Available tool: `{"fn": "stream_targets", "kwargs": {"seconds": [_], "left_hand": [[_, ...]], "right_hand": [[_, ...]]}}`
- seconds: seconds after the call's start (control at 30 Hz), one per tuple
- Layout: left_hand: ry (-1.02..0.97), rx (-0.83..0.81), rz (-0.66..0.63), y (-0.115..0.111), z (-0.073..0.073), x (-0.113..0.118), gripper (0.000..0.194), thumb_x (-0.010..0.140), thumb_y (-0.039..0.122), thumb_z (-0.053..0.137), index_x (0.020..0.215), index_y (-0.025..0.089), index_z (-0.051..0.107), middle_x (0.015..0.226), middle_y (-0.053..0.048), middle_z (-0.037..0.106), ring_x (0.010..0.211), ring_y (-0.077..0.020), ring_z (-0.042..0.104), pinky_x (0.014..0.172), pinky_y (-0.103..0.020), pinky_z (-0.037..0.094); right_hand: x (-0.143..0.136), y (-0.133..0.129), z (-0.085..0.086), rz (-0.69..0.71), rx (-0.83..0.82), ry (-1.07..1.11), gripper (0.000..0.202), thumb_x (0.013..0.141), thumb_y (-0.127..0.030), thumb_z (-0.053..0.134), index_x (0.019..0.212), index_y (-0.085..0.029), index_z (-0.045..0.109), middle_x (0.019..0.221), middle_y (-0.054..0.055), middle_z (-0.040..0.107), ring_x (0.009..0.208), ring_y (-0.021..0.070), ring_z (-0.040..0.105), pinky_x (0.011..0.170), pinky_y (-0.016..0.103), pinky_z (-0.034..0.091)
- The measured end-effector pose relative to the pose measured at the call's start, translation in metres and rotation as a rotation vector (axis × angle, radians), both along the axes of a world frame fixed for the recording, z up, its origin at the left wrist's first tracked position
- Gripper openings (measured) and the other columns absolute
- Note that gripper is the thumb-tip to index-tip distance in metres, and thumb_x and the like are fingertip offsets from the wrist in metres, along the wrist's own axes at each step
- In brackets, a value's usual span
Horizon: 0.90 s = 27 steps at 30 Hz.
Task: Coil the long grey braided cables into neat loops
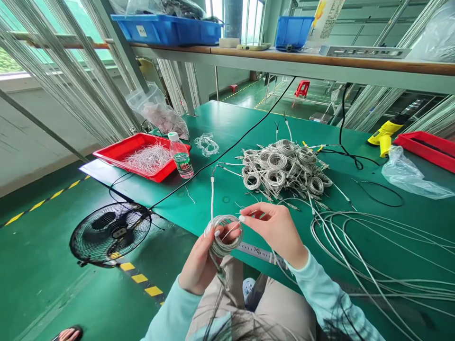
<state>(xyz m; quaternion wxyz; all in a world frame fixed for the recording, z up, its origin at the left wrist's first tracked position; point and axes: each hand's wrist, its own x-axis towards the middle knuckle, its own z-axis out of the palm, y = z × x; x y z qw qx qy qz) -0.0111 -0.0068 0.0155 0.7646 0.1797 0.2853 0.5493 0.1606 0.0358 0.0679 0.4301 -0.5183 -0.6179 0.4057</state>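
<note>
Coil of grey cable: held up off the near edge of the table, to the near left of the cable pile. One cable end stands upright from it, bare wires at the tip. Left hand: thumb and fingers closed around the coil. Right hand: thumb and forefinger pinching a thin strand at the coil. Ruler: flat, on the near side of the pile. Loose cables: near right of the pile. Left of the pile: bottle, upright, and beyond it a red tray of thin strips. Heat gun: right of the pile.
</note>
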Motion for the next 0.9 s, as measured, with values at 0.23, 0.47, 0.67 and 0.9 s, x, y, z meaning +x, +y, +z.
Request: {"fn": "stream_targets", "kwargs": {"seconds": [0.23,0.47,0.67,0.9], "left_hand": [[-0.018,0.014,-0.022,0.0,0.001,0.0,0.023,0.083,0.035,0.068,0.085,0.013,0.071,0.111,-0.013,0.071,0.101,-0.0233,0.068,0.092,-0.029,0.054],[0.011,0.012,-0.024,0.001,0.002,0.001,0.025,0.083,0.036,0.067,0.091,0.013,0.073,0.114,-0.014,0.069,0.1,-0.0221,0.068,0.089,-0.028,0.055],[0.004,0.018,-0.035,0.0,-0.001,0.003,0.023,0.082,0.036,0.07,0.086,0.014,0.073,0.103,-0.011,0.074,0.096,-0.0231,0.07,0.088,-0.03,0.055],[0.027,-0.002,-0.053,0.001,-0.003,0.003,0.027,0.082,0.037,0.069,0.096,0.015,0.072,0.093,-0.008,0.075,0.094,-0.0224,0.07,0.085,-0.027,0.055]], "right_hand": [[-0.007,-0.007,-0.001,-0.063,0.128,-0.045,0.009,0.076,-0.016,0.066,0.077,-0.022,0.073,0.079,-0.003,0.072,0.057,0.0083,0.055,0.055,0.019,0.045],[0.001,-0.007,0.002,-0.084,0.129,-0.112,0.006,0.076,-0.019,0.068,0.076,-0.023,0.074,0.063,-0.005,0.065,0.049,0.0075,0.042,0.049,0.02,0.036],[-0.01,-0.009,-0.003,-0.039,0.101,-0.17,0.008,0.074,-0.015,0.069,0.071,-0.022,0.071,0.057,-0.006,0.061,0.048,0.007,0.043,0.048,0.02,0.034],[-0.016,-0.015,-0.013,-0.009,0.145,-0.107,0.003,0.081,-0.021,0.068,0.083,-0.021,0.07,0.072,-0.004,0.07,0.052,0.0084,0.052,0.051,0.019,0.039]]}}
